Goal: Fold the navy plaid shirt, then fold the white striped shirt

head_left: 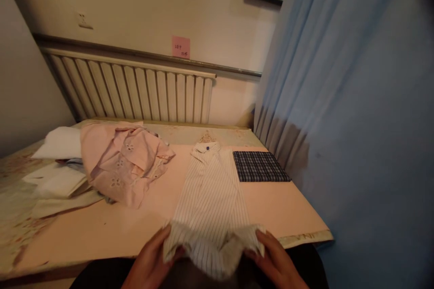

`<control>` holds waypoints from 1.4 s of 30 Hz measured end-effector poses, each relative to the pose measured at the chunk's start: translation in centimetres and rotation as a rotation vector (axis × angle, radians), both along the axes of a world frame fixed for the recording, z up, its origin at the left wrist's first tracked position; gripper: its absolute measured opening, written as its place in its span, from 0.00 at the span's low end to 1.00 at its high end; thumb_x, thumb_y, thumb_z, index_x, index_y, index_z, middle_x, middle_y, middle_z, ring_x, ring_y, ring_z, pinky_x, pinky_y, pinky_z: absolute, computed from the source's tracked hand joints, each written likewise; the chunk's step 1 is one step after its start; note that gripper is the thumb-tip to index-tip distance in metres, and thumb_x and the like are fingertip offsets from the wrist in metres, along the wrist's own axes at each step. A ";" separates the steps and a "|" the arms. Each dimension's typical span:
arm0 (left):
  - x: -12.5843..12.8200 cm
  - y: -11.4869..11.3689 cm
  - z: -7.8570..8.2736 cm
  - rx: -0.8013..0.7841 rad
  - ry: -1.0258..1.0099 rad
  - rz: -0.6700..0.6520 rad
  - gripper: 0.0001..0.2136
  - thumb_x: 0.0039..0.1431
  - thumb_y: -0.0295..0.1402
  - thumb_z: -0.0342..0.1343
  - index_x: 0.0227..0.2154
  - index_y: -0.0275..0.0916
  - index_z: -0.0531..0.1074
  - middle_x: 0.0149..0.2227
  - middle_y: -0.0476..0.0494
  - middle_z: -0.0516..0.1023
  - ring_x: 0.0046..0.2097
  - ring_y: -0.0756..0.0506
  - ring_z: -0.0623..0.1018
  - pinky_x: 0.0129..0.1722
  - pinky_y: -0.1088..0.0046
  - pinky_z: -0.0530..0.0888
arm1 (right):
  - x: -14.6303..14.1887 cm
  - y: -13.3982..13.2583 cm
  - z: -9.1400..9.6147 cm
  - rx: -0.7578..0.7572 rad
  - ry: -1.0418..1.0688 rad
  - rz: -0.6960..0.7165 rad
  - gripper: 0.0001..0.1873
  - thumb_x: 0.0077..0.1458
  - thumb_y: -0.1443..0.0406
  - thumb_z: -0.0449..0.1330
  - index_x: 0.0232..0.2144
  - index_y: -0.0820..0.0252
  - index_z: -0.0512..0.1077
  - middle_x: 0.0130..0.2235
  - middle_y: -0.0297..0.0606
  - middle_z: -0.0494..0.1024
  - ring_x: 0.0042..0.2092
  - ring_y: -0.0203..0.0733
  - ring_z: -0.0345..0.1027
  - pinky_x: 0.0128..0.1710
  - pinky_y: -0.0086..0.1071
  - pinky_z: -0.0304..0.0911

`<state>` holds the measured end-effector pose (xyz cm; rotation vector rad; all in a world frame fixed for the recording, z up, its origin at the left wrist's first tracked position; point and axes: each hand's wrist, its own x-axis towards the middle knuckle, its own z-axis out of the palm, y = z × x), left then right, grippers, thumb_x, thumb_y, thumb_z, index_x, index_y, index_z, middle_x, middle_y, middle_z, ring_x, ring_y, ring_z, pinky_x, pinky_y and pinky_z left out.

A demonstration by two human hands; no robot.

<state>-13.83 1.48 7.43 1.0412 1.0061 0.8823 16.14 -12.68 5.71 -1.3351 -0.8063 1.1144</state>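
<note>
A white shirt with thin dark stripes (212,189) lies lengthwise on the peach-coloured table cover, its collar toward the wall and its sides folded inward. Its lower end is lifted at the near edge and sags in the middle. My left hand (152,255) pinches the left corner of that end, and my right hand (273,255) grips the right corner. Some fingers of both hands are hidden under the cloth. To the right of the shirt lies a flat, dark plaid folded cloth (261,166).
A rumpled pink garment with cut-out flowers (125,158) is heaped on the left, over white cloths (61,180). The peach cover (278,203) spreads over the table. Behind it stands a radiator (145,90). A blue curtain (339,122) hangs along the right side.
</note>
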 end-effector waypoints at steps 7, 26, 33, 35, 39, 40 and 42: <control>7.0 8.3 0.0 -0.015 -0.026 0.037 0.18 0.58 0.45 0.50 0.40 0.34 0.70 0.42 0.32 0.78 0.46 0.40 0.78 0.48 0.60 0.74 | 1.8 11.4 0.0 0.042 0.006 -0.262 0.27 0.47 0.48 0.60 0.43 0.62 0.72 0.47 0.49 0.76 0.50 0.52 0.70 0.51 0.48 0.65; 1.8 7.2 -8.5 1.273 1.350 -0.469 0.30 0.55 0.15 0.38 0.60 0.39 0.61 0.61 0.39 0.65 0.63 0.42 0.63 0.60 0.63 0.64 | -0.9 9.2 -9.3 0.204 -1.628 0.206 0.37 0.45 0.83 0.47 0.57 0.60 0.64 0.60 0.44 0.66 0.63 0.46 0.53 0.62 0.47 0.52; -4.4 6.7 -10.1 1.196 1.419 -0.342 0.31 0.54 0.14 0.38 0.59 0.42 0.63 0.61 0.43 0.66 0.62 0.44 0.64 0.60 0.66 0.64 | -5.1 12.3 -10.0 0.358 -1.651 0.305 0.27 0.53 0.77 0.51 0.56 0.59 0.65 0.59 0.45 0.67 0.63 0.47 0.54 0.61 0.48 0.53; -5.6 6.3 -10.6 1.191 1.450 -0.321 0.31 0.54 0.14 0.39 0.59 0.42 0.63 0.60 0.43 0.67 0.62 0.44 0.65 0.60 0.67 0.64 | -5.7 12.9 -10.0 0.380 -1.642 0.335 0.26 0.55 0.75 0.53 0.56 0.58 0.65 0.59 0.44 0.67 0.63 0.46 0.54 0.61 0.47 0.53; -4.6 5.1 -11.6 1.196 1.543 -0.279 0.34 0.51 0.12 0.40 0.59 0.45 0.63 0.60 0.42 0.68 0.61 0.42 0.66 0.58 0.64 0.67 | -4.3 12.0 -9.6 0.378 -1.631 0.395 0.26 0.54 0.76 0.51 0.55 0.57 0.65 0.58 0.42 0.68 0.62 0.45 0.57 0.60 0.46 0.55; -3.7 4.7 -11.9 1.211 1.558 -0.275 0.35 0.51 0.12 0.39 0.59 0.46 0.63 0.60 0.42 0.68 0.61 0.41 0.66 0.57 0.63 0.68 | -3.5 11.5 -9.6 0.372 -1.631 0.401 0.28 0.53 0.77 0.51 0.55 0.57 0.65 0.58 0.41 0.68 0.62 0.45 0.57 0.60 0.46 0.55; -1.6 3.5 -12.6 1.255 1.568 -0.265 0.35 0.51 0.12 0.39 0.59 0.48 0.62 0.60 0.42 0.68 0.61 0.40 0.67 0.56 0.60 0.68 | -1.6 10.1 -9.4 0.358 -1.634 0.381 0.32 0.50 0.79 0.49 0.56 0.57 0.65 0.59 0.41 0.67 0.62 0.44 0.56 0.60 0.46 0.55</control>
